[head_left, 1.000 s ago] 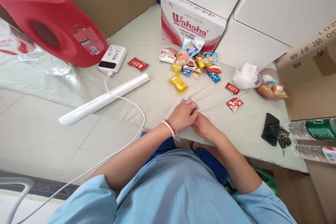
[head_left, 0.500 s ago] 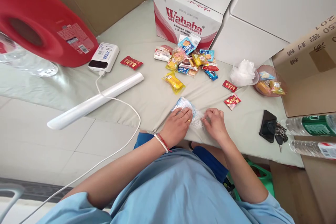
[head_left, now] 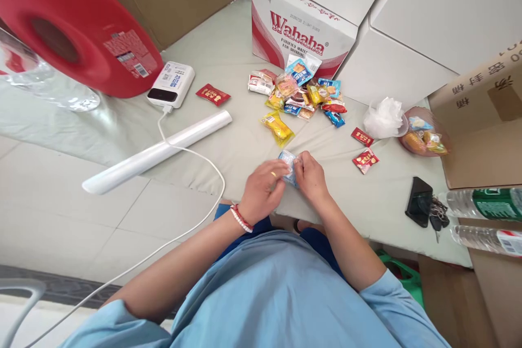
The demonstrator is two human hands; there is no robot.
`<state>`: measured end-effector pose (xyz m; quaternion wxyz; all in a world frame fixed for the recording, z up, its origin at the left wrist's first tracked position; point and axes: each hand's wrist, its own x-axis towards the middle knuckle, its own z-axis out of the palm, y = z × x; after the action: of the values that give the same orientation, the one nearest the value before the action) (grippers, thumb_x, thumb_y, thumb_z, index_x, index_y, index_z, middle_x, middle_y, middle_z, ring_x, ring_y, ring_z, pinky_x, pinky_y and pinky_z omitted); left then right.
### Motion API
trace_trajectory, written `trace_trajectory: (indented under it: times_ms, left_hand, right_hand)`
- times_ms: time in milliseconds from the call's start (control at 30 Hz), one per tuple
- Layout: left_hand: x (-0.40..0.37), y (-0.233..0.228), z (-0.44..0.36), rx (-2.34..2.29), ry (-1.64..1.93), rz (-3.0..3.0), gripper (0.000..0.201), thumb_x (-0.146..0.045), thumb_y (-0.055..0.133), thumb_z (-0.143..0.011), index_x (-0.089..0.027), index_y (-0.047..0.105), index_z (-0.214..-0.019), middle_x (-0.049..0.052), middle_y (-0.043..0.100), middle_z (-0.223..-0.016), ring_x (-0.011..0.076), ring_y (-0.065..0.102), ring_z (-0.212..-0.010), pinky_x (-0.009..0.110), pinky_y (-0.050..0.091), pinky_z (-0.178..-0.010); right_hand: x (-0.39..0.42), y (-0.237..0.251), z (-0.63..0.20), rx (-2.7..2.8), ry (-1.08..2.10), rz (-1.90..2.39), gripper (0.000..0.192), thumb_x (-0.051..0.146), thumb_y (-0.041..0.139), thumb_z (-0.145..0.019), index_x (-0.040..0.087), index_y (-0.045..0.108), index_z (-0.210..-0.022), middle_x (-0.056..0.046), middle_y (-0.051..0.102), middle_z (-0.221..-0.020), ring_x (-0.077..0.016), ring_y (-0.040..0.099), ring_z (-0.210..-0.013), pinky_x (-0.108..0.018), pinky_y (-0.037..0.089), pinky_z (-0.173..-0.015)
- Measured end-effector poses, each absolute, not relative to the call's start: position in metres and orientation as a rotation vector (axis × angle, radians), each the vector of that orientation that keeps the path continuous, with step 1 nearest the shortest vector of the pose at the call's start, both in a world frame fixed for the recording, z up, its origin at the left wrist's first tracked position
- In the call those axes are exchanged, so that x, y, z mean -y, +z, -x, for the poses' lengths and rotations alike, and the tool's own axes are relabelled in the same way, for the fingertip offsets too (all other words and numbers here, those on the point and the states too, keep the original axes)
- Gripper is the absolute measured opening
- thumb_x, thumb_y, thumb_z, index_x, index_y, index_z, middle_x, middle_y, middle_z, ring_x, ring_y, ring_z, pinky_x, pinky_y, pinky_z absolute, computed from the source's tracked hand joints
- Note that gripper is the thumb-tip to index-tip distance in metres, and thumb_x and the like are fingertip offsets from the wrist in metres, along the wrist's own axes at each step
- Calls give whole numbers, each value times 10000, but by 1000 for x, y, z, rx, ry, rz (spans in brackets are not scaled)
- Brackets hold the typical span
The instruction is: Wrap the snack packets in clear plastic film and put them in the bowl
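Both hands gripped one small blue snack packet (head_left: 287, 166) at the table's near edge, the left hand (head_left: 261, 191) and right hand (head_left: 310, 176) pinching it between them. A yellow packet (head_left: 278, 127) lay just beyond.

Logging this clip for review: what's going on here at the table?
A person sits at a cloth-covered table with both hands together near its front edge. The left hand and right hand both grip a small blue-and-white packet between them. Behind lies a pile of snacks in front of a Wahaha box. A phone and keys lie to the right.
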<state>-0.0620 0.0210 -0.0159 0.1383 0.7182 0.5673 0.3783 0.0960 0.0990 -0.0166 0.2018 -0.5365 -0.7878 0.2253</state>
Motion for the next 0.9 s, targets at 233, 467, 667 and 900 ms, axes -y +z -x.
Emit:
trace_trajectory:
  times_ms: [233,467,667,900]
  left_hand:
    - [-42,-28,42,-2174,797,-1814,271,-388,662,-903,-165,698,-1052,155,674,-1104,334,603,-1051,499,528,-906]
    - [-24,-9,16,-1941,1118,-2072,179,-239,563,-970,-172,657,-1107,140,663,-1119,260,618,-1035,405,529,-896]
    - [1,-21,-9,-1578,1067,-2633,250,-147,486,-1020,-176,666,-1192,130,732,-1236,258,616,-1252,401,478,-880]
    - [10,-37,-13,-1096,1010,-2688,360,-152,502,-981,-85,626,-1312,173,670,-1401,281,562,-1377,441,481,-1040]
  right_hand:
    - [-85,-10,-104,2090,708,1480,199,369,391,-1013,251,519,-917,-40,656,-816,-223,620,-774,-337,484,-761]
    - [-58,1,-130,1540,1257,1433,331,533,476,-998,243,615,-1077,-24,706,-841,-199,674,-727,-356,587,-751]
    - [-33,7,-152,1125,1591,1272,458,674,639,-894,217,669,-924,-63,731,-942,-225,678,-874,-364,586,-804]
    - [-27,-4,-173,867,1751,1264,443,500,881,-725,231,730,-1043,-32,756,-989,-209,678,-935,-324,550,-866]
